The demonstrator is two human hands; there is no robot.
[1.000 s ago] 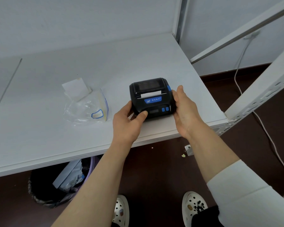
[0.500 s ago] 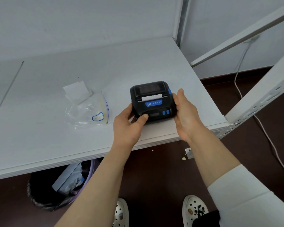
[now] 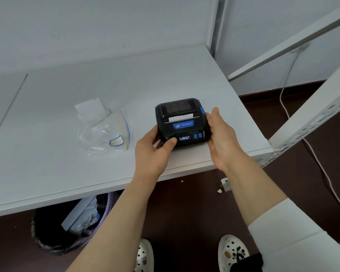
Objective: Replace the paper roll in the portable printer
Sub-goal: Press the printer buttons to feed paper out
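Note:
A small black portable printer (image 3: 182,120) with blue buttons and a blue label rests on the white table (image 3: 67,169) near its front right corner. Its lid is closed, a strip of white paper (image 3: 181,117) shows at the slot, and its small display is lit. My left hand (image 3: 153,152) grips the printer's left front corner, thumb pressed on the front beside the display. My right hand (image 3: 222,138) holds the printer's right side, fingertips near the blue side latch.
An empty clear zip bag (image 3: 104,134) and a white paper piece (image 3: 91,109) lie left of the printer. Under the table stands a lined bin (image 3: 67,226). A white shelf frame (image 3: 310,112) and a cable (image 3: 322,169) are at the right.
The printer's display has lit up. Both hands keep their hold on the printer; the view has shifted slightly.

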